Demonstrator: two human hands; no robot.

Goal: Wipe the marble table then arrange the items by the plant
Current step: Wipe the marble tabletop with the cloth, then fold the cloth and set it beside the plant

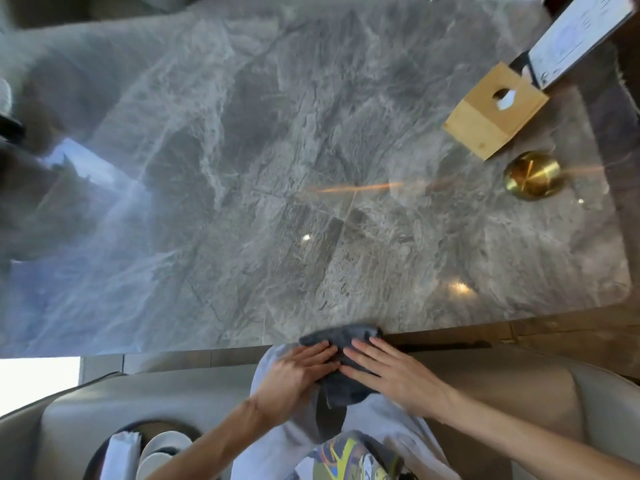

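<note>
The marble table (277, 150) filled most of the frame, its grey veined top glossy with reflections and bare across the middle; its near edge ran across the lower centre. A seat (519, 393) with pale cushions lay along the bottom of the frame; on it at lower left sat a dark tray (104, 445) holding white dishes (162, 448). At upper right, on the table, stood a wooden tissue box (491, 112); just beyond it, at the frame's top right corner, a white card in a stand (581, 32); just below the box, a brass dome (533, 174). No plant could be made out.

The dark grey cloth (343, 341) lay at lower centre, draped over the table's near edge and down onto the person's lap; the left hand (298, 372) and right hand (384, 372) both lay flat upon it, fingers extended and pressed down, neither pinching; they seemed to be folding or smoothing it.

The step in hand was probably preparing the cloth, wiping either about to begin or between passes; the next move called for gathering the cloth under one palm and sweeping it across the tabletop, working round the three items at upper right.
</note>
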